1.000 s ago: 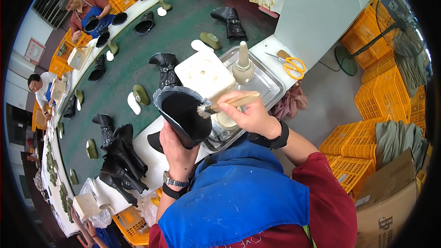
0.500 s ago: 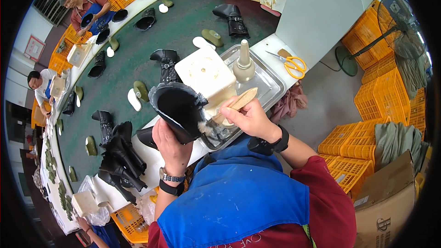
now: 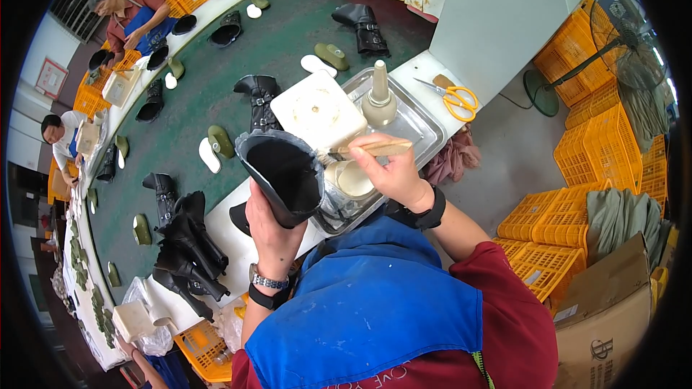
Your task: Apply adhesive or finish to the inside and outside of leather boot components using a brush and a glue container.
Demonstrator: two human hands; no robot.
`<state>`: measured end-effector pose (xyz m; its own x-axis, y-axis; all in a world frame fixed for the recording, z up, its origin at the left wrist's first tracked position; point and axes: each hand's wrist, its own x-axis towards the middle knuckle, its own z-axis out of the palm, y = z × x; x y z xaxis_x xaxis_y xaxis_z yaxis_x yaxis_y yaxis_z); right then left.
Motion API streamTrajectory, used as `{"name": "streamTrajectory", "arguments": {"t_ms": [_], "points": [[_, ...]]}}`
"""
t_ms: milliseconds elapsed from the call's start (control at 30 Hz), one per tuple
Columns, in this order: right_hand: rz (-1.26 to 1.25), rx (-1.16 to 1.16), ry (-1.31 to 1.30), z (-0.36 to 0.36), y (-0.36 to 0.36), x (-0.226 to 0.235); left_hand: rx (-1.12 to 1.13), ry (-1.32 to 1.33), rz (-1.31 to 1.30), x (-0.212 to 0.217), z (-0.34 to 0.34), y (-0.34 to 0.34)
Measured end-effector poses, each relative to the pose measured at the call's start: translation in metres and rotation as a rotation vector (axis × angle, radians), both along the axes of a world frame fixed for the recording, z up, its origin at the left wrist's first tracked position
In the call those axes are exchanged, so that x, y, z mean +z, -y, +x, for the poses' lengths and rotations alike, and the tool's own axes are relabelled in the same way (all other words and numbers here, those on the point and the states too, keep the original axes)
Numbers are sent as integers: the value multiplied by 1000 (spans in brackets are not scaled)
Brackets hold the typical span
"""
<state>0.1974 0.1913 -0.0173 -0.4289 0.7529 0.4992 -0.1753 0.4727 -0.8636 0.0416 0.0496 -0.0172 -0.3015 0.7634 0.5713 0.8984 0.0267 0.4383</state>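
Black boot [image 3: 282, 176] in our left hand's [image 3: 268, 223] grip, mouth facing up near the metal tray [image 3: 422, 124], now has the brush [image 3: 382, 148] our right hand [image 3: 401, 174] pinches shifted up from its lower side to its rim's right edge, so we judge the rim is being worked.

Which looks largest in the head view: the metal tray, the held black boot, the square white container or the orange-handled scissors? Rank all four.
1. Metal tray, partly covered
2. Held black boot and square white container: too alike to rank
3. Orange-handled scissors
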Motion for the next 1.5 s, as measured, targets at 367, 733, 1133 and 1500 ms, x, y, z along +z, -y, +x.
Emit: {"name": "streamTrajectory", "arguments": {"t_ms": [367,733,1133,1500], "points": [[-182,39,43,3,-9,-16,-25,355,-17,-1,-10,2],[-280,35,480,24,-19,-73,-101,1876,529,-23,-81,29],[-29,105,771,30,-25,-75,-273,1560,32,-67,-136,50],[-624,193,95,23,-50,-4,-553,1250,-313,-69,-88,3]]}}
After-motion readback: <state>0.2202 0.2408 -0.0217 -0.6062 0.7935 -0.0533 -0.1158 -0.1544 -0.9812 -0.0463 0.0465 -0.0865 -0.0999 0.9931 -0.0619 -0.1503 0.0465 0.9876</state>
